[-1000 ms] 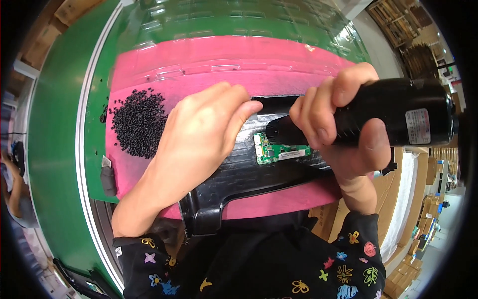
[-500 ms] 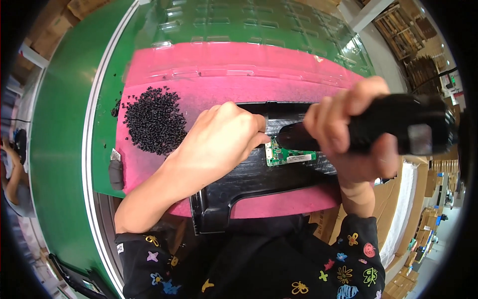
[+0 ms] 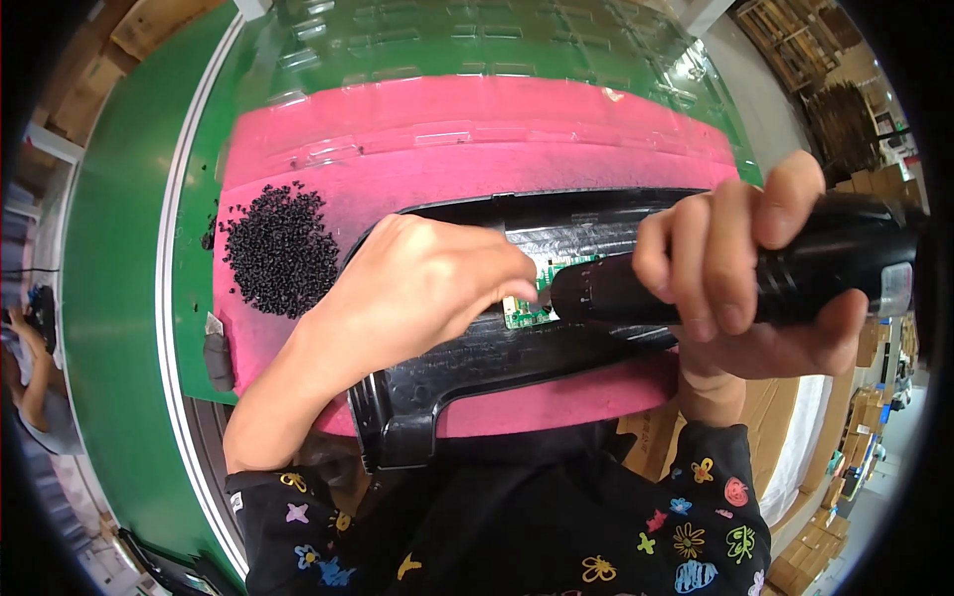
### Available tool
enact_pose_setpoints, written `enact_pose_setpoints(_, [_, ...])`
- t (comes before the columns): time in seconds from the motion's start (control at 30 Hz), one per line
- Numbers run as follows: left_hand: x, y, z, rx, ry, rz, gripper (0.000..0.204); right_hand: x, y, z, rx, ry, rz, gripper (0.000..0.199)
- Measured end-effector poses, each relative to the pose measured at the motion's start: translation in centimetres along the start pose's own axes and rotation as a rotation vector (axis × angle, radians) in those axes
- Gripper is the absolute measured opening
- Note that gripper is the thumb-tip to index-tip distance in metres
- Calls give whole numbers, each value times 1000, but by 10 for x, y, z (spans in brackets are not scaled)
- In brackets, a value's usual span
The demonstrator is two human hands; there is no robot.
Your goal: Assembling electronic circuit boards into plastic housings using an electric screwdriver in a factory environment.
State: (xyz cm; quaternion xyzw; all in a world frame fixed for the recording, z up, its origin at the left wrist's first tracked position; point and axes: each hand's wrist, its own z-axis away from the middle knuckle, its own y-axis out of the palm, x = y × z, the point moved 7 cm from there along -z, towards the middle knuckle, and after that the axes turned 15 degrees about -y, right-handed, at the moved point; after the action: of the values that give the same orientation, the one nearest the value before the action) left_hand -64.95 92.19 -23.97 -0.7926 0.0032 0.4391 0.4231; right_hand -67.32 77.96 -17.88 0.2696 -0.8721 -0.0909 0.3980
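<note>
My right hand [image 3: 730, 263] is wrapped round a thick black electric screwdriver [image 3: 616, 290], held nearly level with its nose pointing left. Below that nose lies a green circuit board [image 3: 524, 314], partly covered by the tool and my fingers. The board sits inside a long black plastic housing [image 3: 487, 363]. My left hand [image 3: 427, 273] reaches over the housing, thumb and forefinger pinched together at the screwdriver's tip. Whatever is between those fingers is too small to make out. To the left of this hand spreads a heap of small black screws [image 3: 282, 248].
A pink mat [image 3: 417, 169] lies under the housing on a green table. Across its far side stretches a clear plastic moulded tray [image 3: 467, 60]. A small dark grey wrapped object [image 3: 218, 360] rests by the mat's left edge. Another person's arm [image 3: 38, 382] shows far left.
The screwdriver's nose has come down and left toward the near part of the board. My left fingertips have shifted nearer too, staying at its tip. The view has moved slightly.
</note>
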Motion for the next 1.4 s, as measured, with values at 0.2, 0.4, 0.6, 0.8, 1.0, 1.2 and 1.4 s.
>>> enact_pose_setpoints(0.2, [7,-15,-10,-38,-294,-48,15,-10,8,7,-91,186,220,52])
enact_pose_setpoints(0.4, [8,-18,-2,-158,-249,-29,23,-23,23,11,-63,201,152,53])
enact_pose_setpoints(0.6, [15,-9,3,-13,-267,-34,32,-30,44,13,0,317,276,54])
enact_pose_setpoints(0.8, [18,-4,4,59,-262,-18,40,-28,43,17,44,277,364,58])
enact_pose_setpoints(1.0, [1,-7,0,77,-83,145,35,13,38,-7,44,-141,130,46])
enact_pose_setpoints(1.2, [-16,-11,-5,50,-32,370,33,32,29,-6,-16,-224,61,43])
enact_pose_setpoints(1.4, [-9,-7,-8,-10,-18,313,95,42,9,5,27,-149,148,45])
